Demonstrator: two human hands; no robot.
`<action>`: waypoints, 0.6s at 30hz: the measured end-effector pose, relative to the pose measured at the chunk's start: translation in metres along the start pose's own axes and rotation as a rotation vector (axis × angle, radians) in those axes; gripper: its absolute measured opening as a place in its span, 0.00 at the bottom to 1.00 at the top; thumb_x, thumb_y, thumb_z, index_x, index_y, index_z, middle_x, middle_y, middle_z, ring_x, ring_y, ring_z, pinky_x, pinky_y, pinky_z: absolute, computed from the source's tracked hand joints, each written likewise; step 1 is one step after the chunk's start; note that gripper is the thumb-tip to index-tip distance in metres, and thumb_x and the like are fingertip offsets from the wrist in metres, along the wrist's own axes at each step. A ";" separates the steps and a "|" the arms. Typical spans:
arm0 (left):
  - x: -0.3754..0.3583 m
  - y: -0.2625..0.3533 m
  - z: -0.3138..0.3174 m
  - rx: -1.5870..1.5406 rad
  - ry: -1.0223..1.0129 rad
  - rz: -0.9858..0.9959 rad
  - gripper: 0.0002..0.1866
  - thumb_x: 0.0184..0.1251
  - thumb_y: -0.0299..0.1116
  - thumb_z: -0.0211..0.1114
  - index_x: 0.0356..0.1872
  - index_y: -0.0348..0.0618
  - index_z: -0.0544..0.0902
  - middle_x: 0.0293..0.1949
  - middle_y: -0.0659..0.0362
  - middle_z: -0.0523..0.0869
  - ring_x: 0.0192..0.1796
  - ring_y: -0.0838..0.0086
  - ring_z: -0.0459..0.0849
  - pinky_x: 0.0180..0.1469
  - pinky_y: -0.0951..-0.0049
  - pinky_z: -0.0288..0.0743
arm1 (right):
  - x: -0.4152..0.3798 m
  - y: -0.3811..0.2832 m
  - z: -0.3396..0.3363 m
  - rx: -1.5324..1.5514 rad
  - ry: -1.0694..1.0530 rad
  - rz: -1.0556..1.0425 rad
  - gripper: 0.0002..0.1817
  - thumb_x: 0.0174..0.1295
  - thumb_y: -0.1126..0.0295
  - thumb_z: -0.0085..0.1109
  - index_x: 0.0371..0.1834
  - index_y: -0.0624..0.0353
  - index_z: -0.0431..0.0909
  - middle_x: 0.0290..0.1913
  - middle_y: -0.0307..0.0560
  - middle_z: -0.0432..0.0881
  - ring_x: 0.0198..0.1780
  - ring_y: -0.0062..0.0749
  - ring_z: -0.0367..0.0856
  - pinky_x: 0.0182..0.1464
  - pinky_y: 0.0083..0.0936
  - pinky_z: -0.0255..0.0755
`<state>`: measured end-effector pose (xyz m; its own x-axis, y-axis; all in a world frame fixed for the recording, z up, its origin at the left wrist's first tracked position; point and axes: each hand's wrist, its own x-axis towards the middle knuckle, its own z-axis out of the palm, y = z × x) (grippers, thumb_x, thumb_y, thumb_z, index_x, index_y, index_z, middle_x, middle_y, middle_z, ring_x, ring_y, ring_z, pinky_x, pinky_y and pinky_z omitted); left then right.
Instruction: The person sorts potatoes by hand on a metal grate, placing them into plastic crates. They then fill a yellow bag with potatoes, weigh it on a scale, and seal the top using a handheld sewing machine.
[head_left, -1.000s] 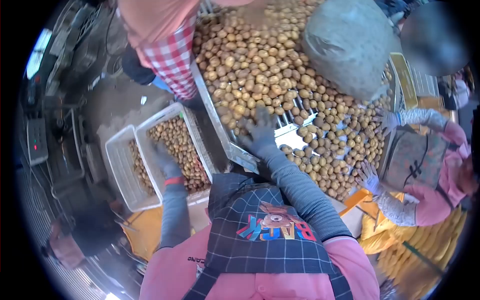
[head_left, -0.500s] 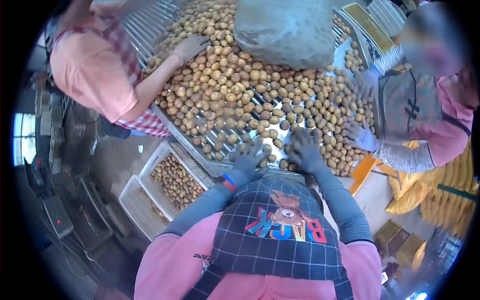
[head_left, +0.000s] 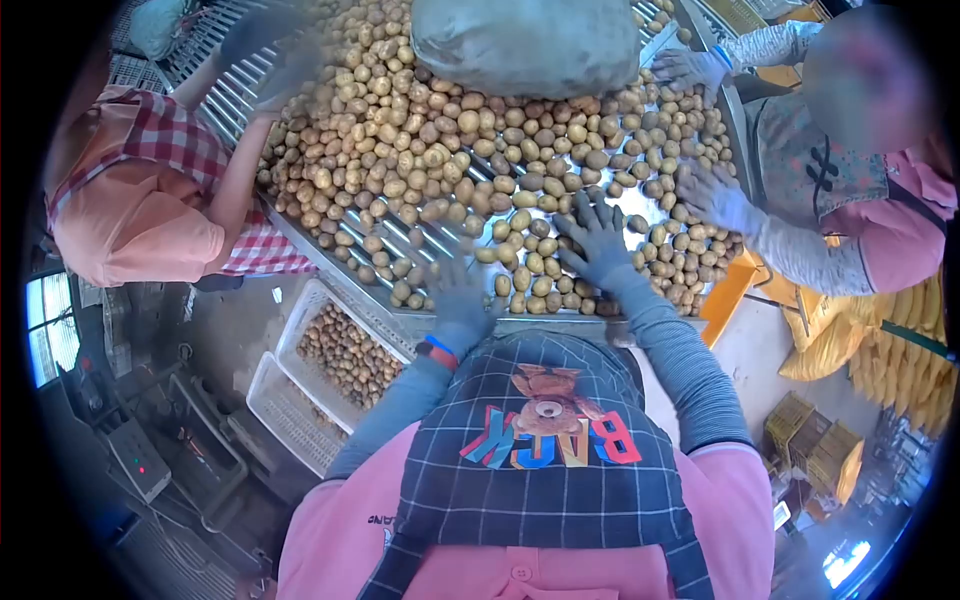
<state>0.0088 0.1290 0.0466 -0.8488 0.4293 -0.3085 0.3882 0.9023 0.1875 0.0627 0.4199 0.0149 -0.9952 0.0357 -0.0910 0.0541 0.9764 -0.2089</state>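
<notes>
Round brown potatoes (head_left: pixel 430 150) cover much of a metal roller table (head_left: pixel 400 318). My left hand (head_left: pixel 458 298), in a grey glove, is over the near edge of the table, slightly blurred, its fingers apart beside a few potatoes. Further right, my right hand (head_left: pixel 600 240), also gloved, reaches onto the potatoes with fingers spread, touching some of them. Neither hand is wrapped round a potato. Bare rollers and a shiny metal patch show between the potatoes near my hands.
A large filled translucent bag (head_left: pixel 525 45) lies on the far side. One co-worker (head_left: pixel 140 215) stands left, another (head_left: pixel 860 180) right with gloved hands over the potatoes. White crates (head_left: pixel 345 355) with potatoes stand below left; yellow sacks (head_left: pixel 905 370) lie right.
My left hand has moved left, and my right hand has reached further forward with fingers spreading. The left co-worker's hands have moved back to the left. The view has shifted a little.
</notes>
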 end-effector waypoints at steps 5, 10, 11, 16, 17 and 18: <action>-0.017 -0.030 -0.001 -0.725 0.323 0.268 0.18 0.65 0.26 0.59 0.55 0.41 0.83 0.59 0.44 0.81 0.69 0.51 0.72 0.70 0.55 0.64 | 0.010 0.066 -0.006 -0.313 0.088 0.341 0.30 0.63 0.54 0.58 0.71 0.35 0.68 0.76 0.52 0.62 0.75 0.56 0.60 0.73 0.57 0.53; -0.032 -0.071 -0.022 -1.157 0.364 -0.196 0.17 0.74 0.24 0.52 0.60 0.33 0.79 0.58 0.52 0.83 0.59 0.71 0.80 0.62 0.71 0.73 | 0.014 -0.037 -0.052 0.250 -0.173 -0.047 0.11 0.56 0.69 0.60 0.43 0.49 0.83 0.35 0.50 0.86 0.40 0.48 0.86 0.46 0.42 0.79; -0.030 -0.068 -0.043 -1.162 0.361 -0.196 0.17 0.74 0.24 0.52 0.60 0.33 0.79 0.58 0.52 0.83 0.59 0.71 0.80 0.62 0.71 0.73 | 0.006 -0.067 -0.054 0.288 -0.277 -0.200 0.13 0.58 0.69 0.59 0.47 0.48 0.81 0.45 0.48 0.85 0.49 0.45 0.85 0.54 0.42 0.77; -0.022 0.007 -0.254 -0.602 -0.054 0.615 0.22 0.62 0.17 0.59 0.60 0.30 0.78 0.54 0.46 0.85 0.56 0.60 0.85 0.57 0.67 0.78 | 0.002 -0.014 0.031 -0.089 -0.123 -0.223 0.29 0.69 0.56 0.50 0.74 0.41 0.63 0.76 0.40 0.63 0.78 0.34 0.55 0.77 0.57 0.41; -0.027 0.027 -0.288 -0.533 0.031 0.739 0.20 0.61 0.26 0.66 0.56 0.42 0.82 0.52 0.52 0.86 0.41 0.63 0.90 0.41 0.71 0.82 | 0.018 -0.001 0.004 -0.157 -0.116 -0.150 0.30 0.69 0.60 0.50 0.75 0.41 0.60 0.74 0.42 0.65 0.79 0.39 0.54 0.76 0.60 0.41; -0.039 0.052 -0.330 -0.381 -0.117 0.772 0.19 0.58 0.17 0.61 0.53 0.32 0.83 0.53 0.50 0.86 0.49 0.60 0.89 0.47 0.65 0.83 | 0.033 0.005 -0.023 -0.236 -0.196 -0.117 0.32 0.66 0.61 0.53 0.75 0.40 0.60 0.71 0.44 0.67 0.77 0.43 0.57 0.75 0.60 0.43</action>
<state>-0.0562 0.1457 0.3759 -0.3474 0.9360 -0.0564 0.6759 0.2916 0.6769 0.0279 0.4311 0.0334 -0.9578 -0.0991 -0.2698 -0.1029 0.9947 -0.0001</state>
